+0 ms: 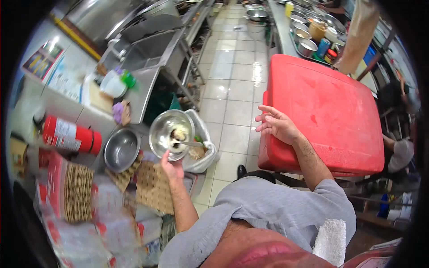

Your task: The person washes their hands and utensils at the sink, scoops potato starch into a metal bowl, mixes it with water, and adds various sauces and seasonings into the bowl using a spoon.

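Observation:
My left hand [172, 166] grips the near rim of a steel mixing bowl [159, 129]. Inside the bowl lie pale and dark bits of food and a spoon [191, 144] whose handle points right. The bowl is held over a bin lined with a white bag [205, 166], which has food scraps in it. My right hand [278, 125] hangs in the air with its fingers apart and nothing in them, near the left edge of a large red cooler box [326, 111].
Another steel bowl [121, 150] sits at the left, beside a red fire extinguisher [71, 135] and stacked egg trays [78, 190]. A metal sink [143, 51] stands beyond the bin. A tiled aisle [223, 94] runs ahead. At the right is a counter with pans and bottles [308, 47]; other people are partly visible.

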`<state>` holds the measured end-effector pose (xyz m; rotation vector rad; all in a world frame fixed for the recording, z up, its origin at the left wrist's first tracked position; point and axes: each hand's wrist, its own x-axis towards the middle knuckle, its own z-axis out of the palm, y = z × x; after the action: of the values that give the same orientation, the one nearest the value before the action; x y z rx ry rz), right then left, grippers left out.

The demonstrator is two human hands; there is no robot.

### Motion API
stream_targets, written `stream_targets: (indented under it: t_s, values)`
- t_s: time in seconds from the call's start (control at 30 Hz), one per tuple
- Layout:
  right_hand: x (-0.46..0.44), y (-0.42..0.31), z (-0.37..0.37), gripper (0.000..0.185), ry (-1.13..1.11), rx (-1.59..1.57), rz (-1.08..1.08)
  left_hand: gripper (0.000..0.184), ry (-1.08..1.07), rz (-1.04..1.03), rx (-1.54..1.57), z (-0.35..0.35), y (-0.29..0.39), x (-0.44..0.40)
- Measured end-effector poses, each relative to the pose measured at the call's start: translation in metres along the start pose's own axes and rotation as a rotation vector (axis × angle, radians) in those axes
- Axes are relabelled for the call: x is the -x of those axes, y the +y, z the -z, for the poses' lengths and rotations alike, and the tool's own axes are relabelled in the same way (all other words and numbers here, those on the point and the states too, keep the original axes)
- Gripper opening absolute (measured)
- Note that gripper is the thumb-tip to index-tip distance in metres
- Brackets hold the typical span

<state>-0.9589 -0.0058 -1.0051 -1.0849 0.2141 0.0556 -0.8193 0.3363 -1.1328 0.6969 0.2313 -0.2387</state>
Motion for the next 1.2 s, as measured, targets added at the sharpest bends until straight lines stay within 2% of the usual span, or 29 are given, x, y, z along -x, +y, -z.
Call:
stream_targets:
  t_s: [0.07, 0.2, 0.23, 0.37, 0.6, 0.63, 0.67, 0.73, 0.77, 0.8, 0.87, 1.0, 1.2]
  values:
    - [-0.003, -0.007, 0.007, 0.051, 0.072, 0.158, 0.035, 0.039, -0.053, -0.018, 0.013, 0.007, -0.003, -0.056]
    - [-0.001, -0.024, 0.009, 0.05, 0.205, 0.367, 0.094, 0.041, 0.068, -0.074, 0.016, -0.021, 0.002, -0.129]
    - [0.001, -0.027, 0.008, 0.048, 0.239, 0.388, 0.117, 0.041, 0.146, -0.09, -0.009, -0.027, 0.004, -0.146]
    - [0.0, -0.038, 0.009, 0.045, 0.399, 0.31, 0.207, 0.041, 0.175, -0.111, -0.002, -0.025, 0.016, -0.229]
    - [-0.048, -0.062, 0.026, 0.041, 0.632, 0.351, 0.256, 0.036, 0.36, -0.326, -0.037, -0.021, 0.024, -0.365]
    - [-0.064, -0.066, 0.028, 0.041, 0.662, 0.403, 0.258, 0.045, 0.343, -0.326, -0.001, -0.007, 0.022, -0.388]
    - [-0.082, -0.073, 0.027, 0.04, 0.679, 0.43, 0.266, 0.045, 0.337, -0.311, -0.005, -0.012, 0.022, -0.4]
    - [-0.126, -0.095, 0.03, 0.04, 0.671, 0.407, 0.282, 0.064, 0.548, -0.512, -0.033, -0.033, 0.017, -0.413]
    - [-0.149, -0.106, 0.031, 0.04, 0.684, 0.414, 0.279, 0.079, 0.565, -0.513, -0.02, -0.039, 0.017, -0.417]
    - [-0.175, -0.118, 0.031, 0.04, 0.655, 0.416, 0.263, 0.079, 0.567, -0.499, -0.018, -0.042, 0.019, -0.425]
    - [-0.223, -0.139, 0.036, 0.041, 0.629, 0.43, 0.247, 0.08, 0.746, -0.5, -0.017, -0.046, 0.02, -0.441]
    - [-0.303, -0.16, 0.053, 0.04, 0.55, 0.51, 0.146, 0.078, 0.88, -0.523, -0.12, -0.052, 0.017, -0.459]
    - [-0.406, -0.172, 0.121, 0.042, 0.474, 0.525, 0.005, 0.086, 0.904, -0.568, -0.324, -0.071, 0.018, -0.468]
